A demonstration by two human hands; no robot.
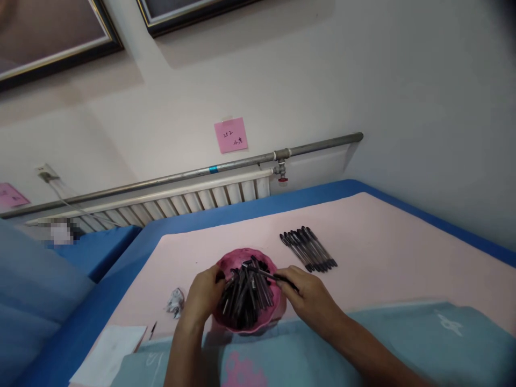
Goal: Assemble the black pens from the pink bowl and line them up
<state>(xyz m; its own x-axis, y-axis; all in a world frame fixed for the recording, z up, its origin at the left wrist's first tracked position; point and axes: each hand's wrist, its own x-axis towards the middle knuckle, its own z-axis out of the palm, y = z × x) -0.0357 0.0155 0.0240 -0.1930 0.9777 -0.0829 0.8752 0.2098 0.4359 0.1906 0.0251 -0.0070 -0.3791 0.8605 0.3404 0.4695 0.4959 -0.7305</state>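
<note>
A round pink basket (231, 260) with a wavy rim holds a heap of dark pen parts and pens (245, 295). My left hand (206, 290) is at the basket's left rim, its fingers curled over the edge; their tips are partly hidden. Between the fingers of my right hand (304, 290) is a black pen (264, 273), slanting over the heap from the basket's right side. Beyond that hand, several clear-barrelled pens with black caps (308, 250) lie side by side in a row on the pink tabletop (387, 252).
Left of the basket lie a crumpled whitish wad (176, 302), a small dark pen-like piece (152, 330) and a white sheet (108, 355). A grey-green cloth (419, 333) covers the near edge. Behind the table are a radiator (201, 199) and a pipe (322, 145).
</note>
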